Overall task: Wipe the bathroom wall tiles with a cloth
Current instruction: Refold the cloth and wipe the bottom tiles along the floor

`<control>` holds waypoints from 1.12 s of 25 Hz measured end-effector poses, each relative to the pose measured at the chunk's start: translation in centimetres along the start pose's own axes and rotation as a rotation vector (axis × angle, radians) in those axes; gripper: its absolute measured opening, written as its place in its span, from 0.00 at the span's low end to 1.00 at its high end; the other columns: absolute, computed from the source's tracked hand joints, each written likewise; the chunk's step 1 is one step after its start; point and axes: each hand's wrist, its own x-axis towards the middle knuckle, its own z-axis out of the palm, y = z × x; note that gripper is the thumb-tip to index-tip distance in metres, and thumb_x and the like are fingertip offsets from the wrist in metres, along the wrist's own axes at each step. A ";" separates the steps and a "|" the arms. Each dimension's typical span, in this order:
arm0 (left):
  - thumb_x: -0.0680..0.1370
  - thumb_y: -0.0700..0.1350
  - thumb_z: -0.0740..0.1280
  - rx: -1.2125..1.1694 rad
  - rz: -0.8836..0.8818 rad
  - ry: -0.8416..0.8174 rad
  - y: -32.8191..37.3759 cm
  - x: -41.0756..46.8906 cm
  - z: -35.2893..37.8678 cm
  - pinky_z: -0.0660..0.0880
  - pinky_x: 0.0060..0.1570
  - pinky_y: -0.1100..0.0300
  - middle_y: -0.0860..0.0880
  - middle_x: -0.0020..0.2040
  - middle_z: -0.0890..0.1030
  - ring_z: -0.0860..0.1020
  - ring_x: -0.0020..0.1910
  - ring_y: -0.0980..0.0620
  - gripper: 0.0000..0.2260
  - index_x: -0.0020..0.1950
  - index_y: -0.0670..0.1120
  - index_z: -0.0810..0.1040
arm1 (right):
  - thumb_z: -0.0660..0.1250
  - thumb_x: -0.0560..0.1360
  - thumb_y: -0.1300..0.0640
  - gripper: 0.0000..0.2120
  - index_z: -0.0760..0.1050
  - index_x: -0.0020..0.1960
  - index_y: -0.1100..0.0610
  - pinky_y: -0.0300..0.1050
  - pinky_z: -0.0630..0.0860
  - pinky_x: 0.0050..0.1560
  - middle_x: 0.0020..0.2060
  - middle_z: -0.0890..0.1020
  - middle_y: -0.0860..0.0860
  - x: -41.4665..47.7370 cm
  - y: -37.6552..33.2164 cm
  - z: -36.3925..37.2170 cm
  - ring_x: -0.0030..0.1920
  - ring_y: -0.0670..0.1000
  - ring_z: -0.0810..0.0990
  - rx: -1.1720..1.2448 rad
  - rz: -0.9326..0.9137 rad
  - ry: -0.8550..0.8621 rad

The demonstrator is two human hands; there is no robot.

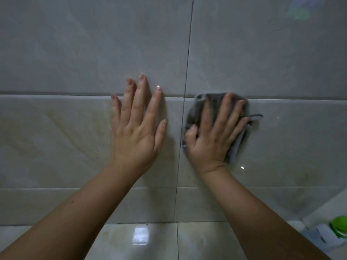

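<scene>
Two forearms [75, 212] extended forward. The left hand [136, 136] held its fingers [139, 94] spread flat on the wall tiles [75, 53]. The right hand [212, 139] pressed one grey cloth [214, 103] with straight fingers.

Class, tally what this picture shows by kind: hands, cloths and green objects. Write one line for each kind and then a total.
Hands: 2, the left hand and the right hand
Cloths: 1, the grey cloth
Green objects: 1, the green object at the lower right edge; the faint green blur at top right is too unclear to count
Total: 4
</scene>
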 end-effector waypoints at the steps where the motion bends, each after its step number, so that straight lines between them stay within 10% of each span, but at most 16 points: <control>1: 0.83 0.55 0.54 0.021 0.004 -0.019 0.0 -0.1 0.2 0.46 0.76 0.38 0.39 0.80 0.51 0.46 0.80 0.41 0.28 0.81 0.45 0.53 | 0.58 0.74 0.48 0.30 0.59 0.75 0.49 0.66 0.43 0.75 0.77 0.55 0.59 -1.1 0.2 0.4 0.77 0.65 0.48 -0.010 -0.116 -0.047; 4: 0.83 0.57 0.54 0.076 0.018 -0.058 -0.3 -0.2 0.8 0.43 0.76 0.38 0.39 0.80 0.47 0.39 0.78 0.45 0.31 0.81 0.46 0.47 | 0.60 0.71 0.47 0.31 0.60 0.74 0.44 0.61 0.42 0.75 0.79 0.47 0.52 -3.9 4.9 0.6 0.78 0.60 0.45 -0.057 -0.356 -0.136; 11: 0.83 0.59 0.55 0.090 0.024 -0.054 0.3 0.0 1.4 0.42 0.74 0.35 0.35 0.78 0.47 0.42 0.78 0.37 0.34 0.81 0.43 0.47 | 0.49 0.80 0.51 0.25 0.56 0.74 0.59 0.70 0.52 0.72 0.72 0.62 0.70 1.4 5.7 -1.2 0.73 0.73 0.57 -0.058 0.286 0.122; 17: 0.83 0.59 0.54 0.074 0.021 -0.017 0.1 0.0 1.5 0.40 0.73 0.36 0.32 0.78 0.50 0.40 0.77 0.42 0.32 0.80 0.43 0.49 | 0.61 0.71 0.47 0.31 0.61 0.73 0.45 0.61 0.40 0.76 0.74 0.58 0.55 -4.6 4.2 0.5 0.78 0.60 0.46 -0.060 -0.341 -0.164; 25: 0.83 0.60 0.53 0.073 0.028 -0.041 0.2 0.2 1.5 0.38 0.72 0.36 0.31 0.78 0.50 0.45 0.76 0.31 0.33 0.81 0.43 0.47 | 0.49 0.78 0.51 0.26 0.57 0.74 0.60 0.70 0.52 0.72 0.72 0.62 0.70 -1.3 7.6 -0.3 0.73 0.72 0.57 -0.032 0.311 0.118; 28: 0.83 0.59 0.54 0.082 0.013 -0.001 0.3 0.3 2.0 0.36 0.72 0.37 0.29 0.77 0.51 0.45 0.75 0.30 0.33 0.81 0.43 0.47 | 0.54 0.76 0.48 0.29 0.55 0.76 0.51 0.66 0.44 0.75 0.78 0.51 0.60 -3.8 5.5 0.2 0.77 0.66 0.48 -0.031 -0.016 -0.066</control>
